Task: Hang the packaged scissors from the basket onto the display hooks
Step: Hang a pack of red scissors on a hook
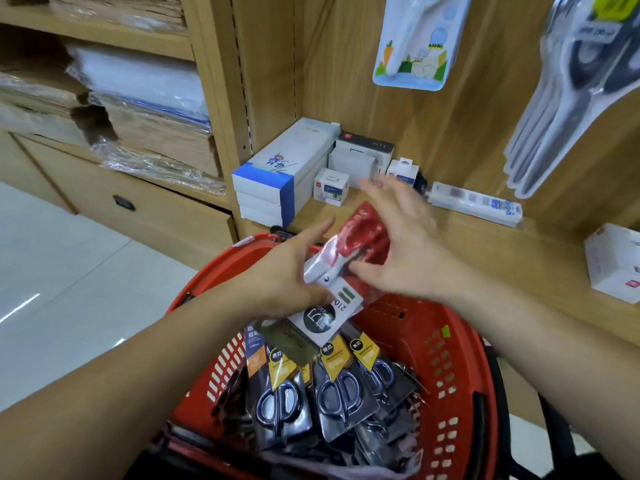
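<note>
Red scissors pack (347,262) in left grip (284,271), over basket (453,344)

Scissors pack (332,268) in left hand (284,271)

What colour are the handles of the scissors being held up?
Red. The head view shows the held scissors pack with red handles, above the basket.

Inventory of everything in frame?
red-handled scissors pack: 1, red-white, above the basket
dark scissors packs: three plus, black-yellow cards, in basket
basket: 1, red, in front of the shelf
hanging scissors packs: several, grey, panel upper right
cartoon-card scissors pack: 1, light blue, panel top
boxes: several, mostly white, on the shelf
paper stacks: several, brown and white, left shelves
left hand: grips the red-handled pack
right hand: fingers spread, thumb on that pack
</note>
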